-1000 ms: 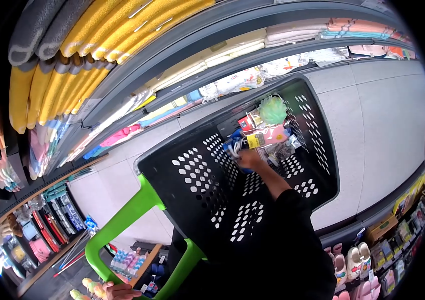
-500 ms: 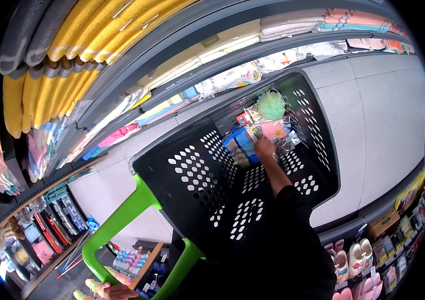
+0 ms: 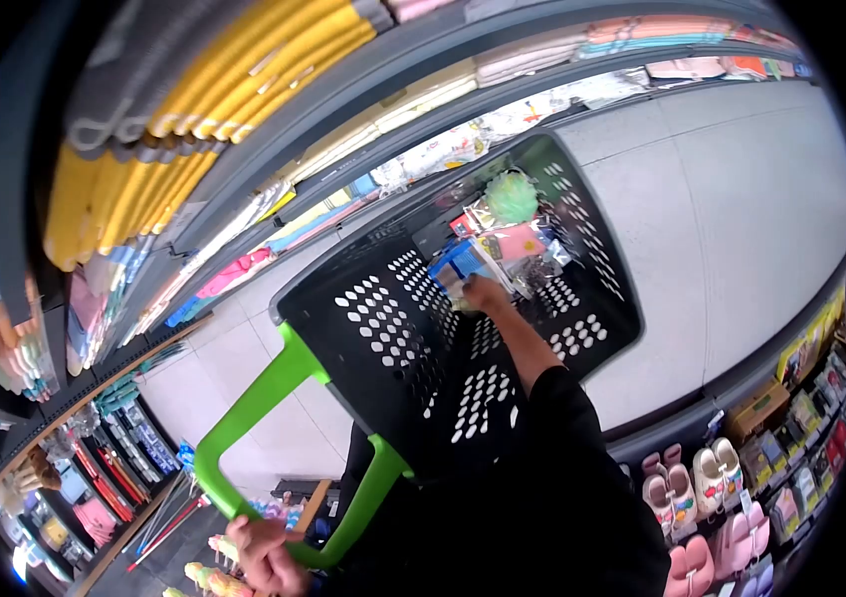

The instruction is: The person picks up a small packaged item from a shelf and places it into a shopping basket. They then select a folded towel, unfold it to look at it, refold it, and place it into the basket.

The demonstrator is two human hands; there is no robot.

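A black perforated shopping basket (image 3: 348, 343) with a bright green handle (image 3: 244, 403) stands tilted across the middle of the head view. Around the lower end of that handle, my left hand (image 3: 266, 557) has its fingers closed. My right hand (image 3: 486, 296) reaches down into the basket, closed on the near end of a blue flat package (image 3: 463, 261). Beside the package lie a fluffy green ball (image 3: 512, 197), a pink item (image 3: 518, 242) and crinkled clear wrapping (image 3: 539, 271). The fingertips of my right hand are partly hidden.
Shelves with folded yellow towels (image 3: 264, 85) and other textiles run along the left and top. Pale floor tiles (image 3: 692, 249) lie right of the basket. Clogs (image 3: 719, 478) and pink slippers (image 3: 690, 569) line the lower right shelf. Mop poles (image 3: 166, 527) stand at lower left.
My right hand and the blue package have shifted left in view, along with the basket. My left hand shows more fully on the handle, and the shelves have turned slightly with my head.
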